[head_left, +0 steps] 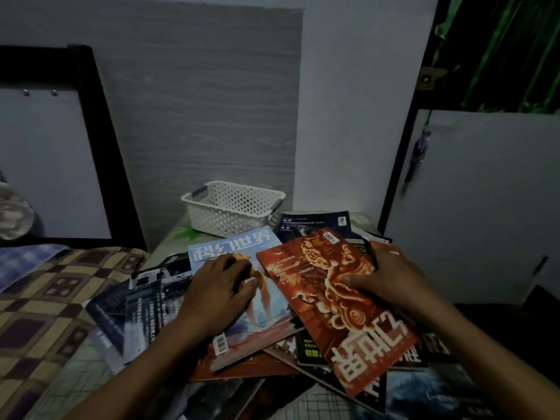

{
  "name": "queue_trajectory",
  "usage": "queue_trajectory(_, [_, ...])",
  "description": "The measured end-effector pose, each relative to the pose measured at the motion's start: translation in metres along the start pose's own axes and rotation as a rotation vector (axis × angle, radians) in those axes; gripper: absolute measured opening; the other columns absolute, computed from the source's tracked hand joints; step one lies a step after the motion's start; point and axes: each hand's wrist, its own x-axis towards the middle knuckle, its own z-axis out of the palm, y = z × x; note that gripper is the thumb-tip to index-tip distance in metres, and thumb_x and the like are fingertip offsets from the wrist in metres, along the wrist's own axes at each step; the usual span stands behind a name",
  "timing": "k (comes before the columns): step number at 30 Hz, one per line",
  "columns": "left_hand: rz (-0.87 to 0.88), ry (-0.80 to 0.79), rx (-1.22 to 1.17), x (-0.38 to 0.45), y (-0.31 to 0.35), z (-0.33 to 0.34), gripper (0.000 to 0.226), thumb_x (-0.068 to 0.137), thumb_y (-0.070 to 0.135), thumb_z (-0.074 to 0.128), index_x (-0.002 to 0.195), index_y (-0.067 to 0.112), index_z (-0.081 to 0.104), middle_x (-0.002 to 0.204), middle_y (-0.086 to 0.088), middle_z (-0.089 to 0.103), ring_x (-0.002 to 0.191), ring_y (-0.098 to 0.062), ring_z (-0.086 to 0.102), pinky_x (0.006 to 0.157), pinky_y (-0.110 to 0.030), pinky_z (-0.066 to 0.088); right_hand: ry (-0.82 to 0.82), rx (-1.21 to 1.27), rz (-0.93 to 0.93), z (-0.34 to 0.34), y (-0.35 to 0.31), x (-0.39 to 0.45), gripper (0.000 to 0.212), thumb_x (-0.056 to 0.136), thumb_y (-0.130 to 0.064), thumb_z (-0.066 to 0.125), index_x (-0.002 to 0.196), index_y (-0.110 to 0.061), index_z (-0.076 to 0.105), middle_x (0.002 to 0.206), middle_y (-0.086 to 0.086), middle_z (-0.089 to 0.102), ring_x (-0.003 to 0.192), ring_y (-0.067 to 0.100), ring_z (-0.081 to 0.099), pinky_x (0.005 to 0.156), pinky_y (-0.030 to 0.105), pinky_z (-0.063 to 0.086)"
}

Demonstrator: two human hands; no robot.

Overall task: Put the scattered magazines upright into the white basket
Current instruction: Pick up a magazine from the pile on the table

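Left hand (218,292) lies flat, palm down, fingers (247,281) spread open on the blue magazine (230,253); gripping nothing, probably pinning the pile so it does not slide. Just right of those fingers, the red magazine (333,301) is tilted up off the heap. Right hand (385,277) grips its right edge, thumb on the cover, fingers curled behind; likely lifting it out first. White basket (233,207) sits beyond both hands, well apart, seemingly empty. Remaining magazines overlap beneath the hands on the tabletop.
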Motion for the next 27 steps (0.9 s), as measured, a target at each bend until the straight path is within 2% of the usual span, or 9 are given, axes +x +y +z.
queue_trajectory(4, [-0.148,0.148,-0.284,0.016,0.018,-0.03,0.041,0.082,0.039,0.065,0.121,0.027,0.058,0.119,-0.001,0.059,0.105,-0.022,0.06,0.086,-0.04,0.051,0.261,-0.267,-0.39,-0.026,-0.034,0.002,0.015,0.088,-0.035,0.059,0.097,-0.027,0.05,0.089,-0.001,0.066,0.073,0.016,0.056,0.058,0.028,0.034])
queue_trajectory(7, [0.222,0.305,0.02,0.045,0.037,-0.068,0.079,0.073,0.053,0.062,0.143,0.024,0.039,0.144,-0.008,0.046,0.133,-0.03,0.04,0.108,-0.057,0.031,0.314,-0.329,-0.842,-0.06,-0.082,0.0,0.023,0.081,-0.024,0.065,0.104,-0.025,0.06,0.08,0.0,0.064,0.069,0.021,0.059,0.058,0.029,0.035])
queue_trajectory(9, [0.264,0.24,0.099,0.061,0.045,-0.095,0.064,0.075,0.059,0.055,0.133,0.034,0.048,0.132,0.001,0.059,0.127,-0.024,0.047,0.109,-0.059,0.02,0.465,-0.454,-0.989,-0.072,-0.11,0.001,0.014,0.08,-0.022,0.074,0.092,-0.017,0.069,0.068,0.004,0.066,0.057,0.023,0.057,0.058,0.029,0.036])
queue_trajectory(11, [0.218,0.255,0.075,0.07,0.038,-0.11,0.028,0.084,0.053,0.055,0.104,0.035,0.063,0.094,0.009,0.069,0.102,-0.02,0.061,0.109,-0.056,0.016,0.661,-0.431,-0.971,-0.081,-0.123,0.006,0.013,0.081,-0.028,0.075,0.081,-0.015,0.07,0.064,0.005,0.066,0.058,0.025,0.057,0.068,0.032,0.035])
queue_trajectory(14, [0.212,0.316,-0.064,0.072,0.01,-0.114,0.021,0.09,0.042,0.05,0.097,0.031,0.066,0.087,0.011,0.069,0.092,-0.018,0.066,0.106,-0.048,0.027,0.846,-0.173,-0.641,-0.082,-0.114,0.021,0.051,0.077,-0.051,0.072,0.119,-0.025,0.06,0.114,0.005,0.067,0.1,0.029,0.057,0.083,0.037,0.029])
queue_trajectory(16, [0.169,0.333,-0.341,0.072,-0.013,-0.113,0.02,0.091,0.035,0.054,0.099,0.024,0.068,0.084,0.007,0.071,0.086,-0.018,0.067,0.092,-0.051,0.045,0.704,0.269,-0.389,-0.072,-0.104,0.027,0.085,0.067,-0.066,0.073,0.138,-0.036,0.037,0.138,-0.001,0.049,0.114,0.023,0.051,0.087,0.038,0.041])
queue_trajectory(18, [0.078,0.321,-0.684,0.075,-0.029,-0.112,0.018,0.093,0.029,0.061,0.099,0.014,0.069,0.086,-0.004,0.073,0.082,-0.019,0.071,0.076,-0.048,0.057,0.379,0.756,-0.221,-0.059,-0.105,0.033,0.094,0.057,-0.067,0.077,0.138,-0.041,0.036,0.131,-0.006,0.055,0.105,0.015,0.06,0.076,0.031,0.048])
queue_trajectory(22, [0.065,0.347,-0.86,0.098,-0.057,-0.106,0.022,0.089,0.025,0.057,0.101,0.01,0.069,0.09,-0.004,0.075,0.081,-0.013,0.072,0.067,-0.023,0.056,0.165,1.056,-0.256,-0.047,-0.115,0.074,0.039,0.065,-0.041,0.084,0.1,-0.031,0.07,0.081,-0.009,0.075,0.063,0.005,0.066,0.047,0.018,0.044])
queue_trajectory(27, [-0.076,0.373,-1.044,0.15,-0.083,-0.094,0.02,0.09,0.034,0.056,0.105,0.026,0.067,0.095,0.012,0.076,0.085,-0.007,0.072,0.064,-0.017,0.055,-0.09,1.254,-0.222,-0.038,-0.145,0.127,0.028,0.067,-0.031,0.08,0.092,-0.023,0.071,0.075,-0.003,0.073,0.051,0.013,0.056,0.043,0.025,0.037])
